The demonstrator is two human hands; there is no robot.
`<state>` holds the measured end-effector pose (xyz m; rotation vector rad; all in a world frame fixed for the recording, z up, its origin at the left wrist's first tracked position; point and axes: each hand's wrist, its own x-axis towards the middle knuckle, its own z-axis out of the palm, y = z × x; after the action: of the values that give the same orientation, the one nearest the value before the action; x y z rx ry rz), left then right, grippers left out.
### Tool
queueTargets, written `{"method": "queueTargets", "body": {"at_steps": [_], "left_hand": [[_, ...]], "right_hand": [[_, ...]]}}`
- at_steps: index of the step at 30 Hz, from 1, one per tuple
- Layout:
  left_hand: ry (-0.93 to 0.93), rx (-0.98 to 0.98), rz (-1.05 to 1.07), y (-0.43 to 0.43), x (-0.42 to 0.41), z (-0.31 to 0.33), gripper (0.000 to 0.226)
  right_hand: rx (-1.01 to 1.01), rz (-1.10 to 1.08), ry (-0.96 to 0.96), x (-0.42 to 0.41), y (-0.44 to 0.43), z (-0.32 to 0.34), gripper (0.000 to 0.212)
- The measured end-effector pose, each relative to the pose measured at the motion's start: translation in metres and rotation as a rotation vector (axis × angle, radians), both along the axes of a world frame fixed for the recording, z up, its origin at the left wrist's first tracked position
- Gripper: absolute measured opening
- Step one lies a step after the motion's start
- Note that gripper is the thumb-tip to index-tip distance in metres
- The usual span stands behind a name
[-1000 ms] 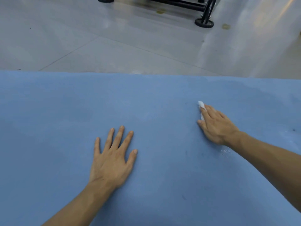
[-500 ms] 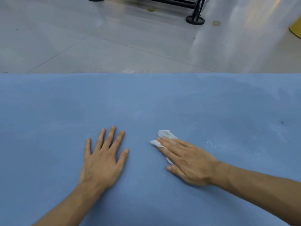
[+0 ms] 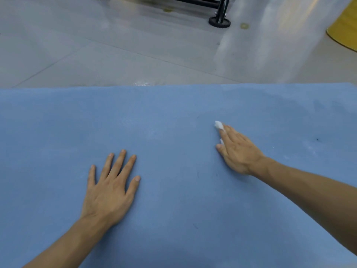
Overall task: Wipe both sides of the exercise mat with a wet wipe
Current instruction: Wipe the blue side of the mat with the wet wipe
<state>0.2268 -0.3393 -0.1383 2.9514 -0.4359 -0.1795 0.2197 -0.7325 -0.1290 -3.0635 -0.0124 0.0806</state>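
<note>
A blue exercise mat (image 3: 173,113) lies flat on the floor and fills the lower two thirds of the head view. My left hand (image 3: 112,186) rests flat on it with fingers spread, left of centre. My right hand (image 3: 235,149) presses a white wet wipe (image 3: 218,125) onto the mat with straight fingers, right of centre. Only a small corner of the wipe shows beyond my fingertips; the rest is hidden under the hand.
Grey tiled floor (image 3: 116,55) runs beyond the mat's far edge. A black metal frame with a round foot (image 3: 219,21) stands at the top. A yellow object (image 3: 345,29) sits at the top right corner. A small dark speck (image 3: 317,139) marks the mat at right.
My right hand slid left toward the left hand with the wipe, then back out to the right and farther away. The left hand stayed planted on the mat.
</note>
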Motion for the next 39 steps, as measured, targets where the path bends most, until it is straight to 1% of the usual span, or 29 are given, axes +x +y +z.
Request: {"method": "queueTargets", "body": {"at_steps": [1, 4, 7, 9, 12, 15, 21, 24, 26, 28, 30, 36, 37, 39], "left_hand": [[0.003, -0.008, -0.004, -0.001, -0.001, 0.0, 0.07], [0.009, -0.023, -0.019, -0.005, -0.004, 0.002, 0.07], [-0.008, -0.044, -0.065, -0.014, -0.01, 0.001, 0.07], [-0.015, -0.041, -0.133, -0.024, -0.017, -0.002, 0.069], [-0.029, -0.039, -0.242, -0.044, -0.038, -0.007, 0.066], [-0.058, -0.036, -0.302, -0.061, -0.056, -0.011, 0.066], [-0.095, -0.023, -0.295, -0.068, -0.067, -0.014, 0.066], [-0.104, -0.014, -0.292, -0.069, -0.069, -0.013, 0.066], [-0.108, -0.007, -0.293, -0.07, -0.069, -0.013, 0.066], [-0.109, -0.003, -0.295, -0.07, -0.07, -0.013, 0.066], [-0.105, -0.004, -0.293, -0.071, -0.07, -0.012, 0.066], [-0.094, -0.008, -0.263, -0.073, -0.072, -0.011, 0.067], [-0.09, -0.01, -0.254, -0.074, -0.072, -0.011, 0.067], [-0.089, -0.01, -0.238, -0.076, -0.072, -0.011, 0.067]], "right_hand": [[0.045, 0.075, 0.005, -0.006, 0.01, 0.001, 0.075], [0.155, 0.311, 0.133, -0.04, 0.054, 0.007, 0.073], [0.132, 0.505, 0.201, -0.082, 0.085, 0.015, 0.071], [0.094, 0.551, 0.183, -0.093, 0.085, 0.014, 0.07], [0.034, 0.469, 0.118, -0.084, 0.065, 0.011, 0.069], [0.031, 0.289, 0.086, -0.063, 0.035, 0.008, 0.068], [-0.021, -0.04, 0.002, -0.034, -0.038, -0.002, 0.081], [0.031, -0.135, 0.009, -0.032, -0.047, -0.007, 0.076], [0.101, -0.077, 0.013, -0.036, -0.033, -0.005, 0.073], [0.142, 0.05, 0.02, -0.045, -0.009, -0.001, 0.072], [0.161, 0.158, 0.07, -0.056, 0.013, 0.004, 0.071], [0.06, 0.513, 0.154, -0.099, 0.051, 0.012, 0.07], [0.044, 0.536, 0.156, -0.102, 0.051, 0.011, 0.07], [0.029, 0.507, 0.122, -0.103, 0.045, 0.009, 0.069]]}}
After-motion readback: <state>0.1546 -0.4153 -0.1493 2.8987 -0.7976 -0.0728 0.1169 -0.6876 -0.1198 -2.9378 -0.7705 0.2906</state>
